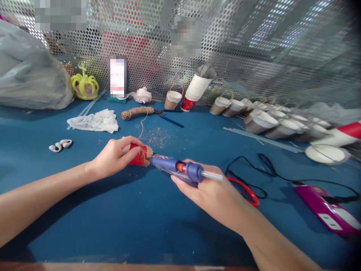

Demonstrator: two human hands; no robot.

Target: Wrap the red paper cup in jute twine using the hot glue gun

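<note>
My left hand (pixel 115 156) is closed around a red paper cup (pixel 137 157) lying on its side, with brown material round the end that faces right. In my right hand (pixel 214 192) is a blue glue gun (pixel 169 165), a clear glue stick poking out of its back. The nozzle points left and meets, or nearly meets, the cup's brown end; I cannot tell if they touch. A strand of twine runs from the cup up to a wound bundle of twine (pixel 137 112), beside dark-handled pliers (pixel 172 117).
Wrapped cups (pixel 262 122) with handles crowd the right back, near a tilted stack of paper cups (pixel 199 88). A purple power strip (pixel 328 209) and black cord lie right, with red-handled scissors (pixel 248 194). A yellow crown-shaped basket (pixel 85 84), phone (pixel 117 77) and plastic bag (pixel 31 71) stand at back left.
</note>
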